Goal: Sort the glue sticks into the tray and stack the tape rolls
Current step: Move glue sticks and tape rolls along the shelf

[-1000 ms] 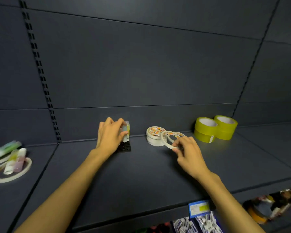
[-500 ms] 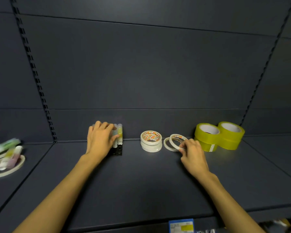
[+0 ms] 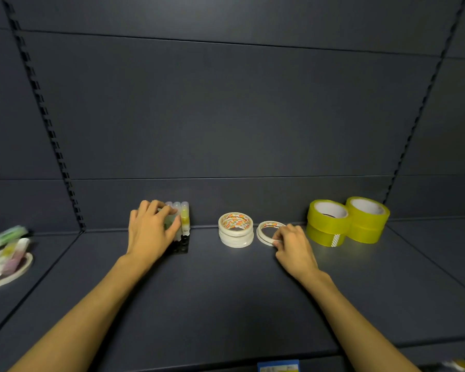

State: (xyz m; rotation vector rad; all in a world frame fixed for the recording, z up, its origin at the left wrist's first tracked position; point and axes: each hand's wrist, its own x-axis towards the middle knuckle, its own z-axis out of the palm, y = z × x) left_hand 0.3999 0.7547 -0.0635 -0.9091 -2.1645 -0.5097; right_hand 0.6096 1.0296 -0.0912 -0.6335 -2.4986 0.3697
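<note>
My left hand (image 3: pixel 151 232) curls round upright glue sticks (image 3: pixel 184 220), hiding most and the black tray (image 3: pixel 181 247) beneath. My right hand (image 3: pixel 293 244) pinches a thin tape roll (image 3: pixel 265 232) tilted beside the white tape stack (image 3: pixel 235 233).

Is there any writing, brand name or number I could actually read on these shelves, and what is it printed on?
No text here can be read.
White tape stack: orange and green print on the core, too blurred to read.
Thin tape roll in the right hand: the same kind of print, unreadable.
Yellow tape rolls: only a dotted white tab, no words visible.
Blue shelf label: cut off at the frame edge, print too small.
Glue sticks: small dark marks, too small.
</note>
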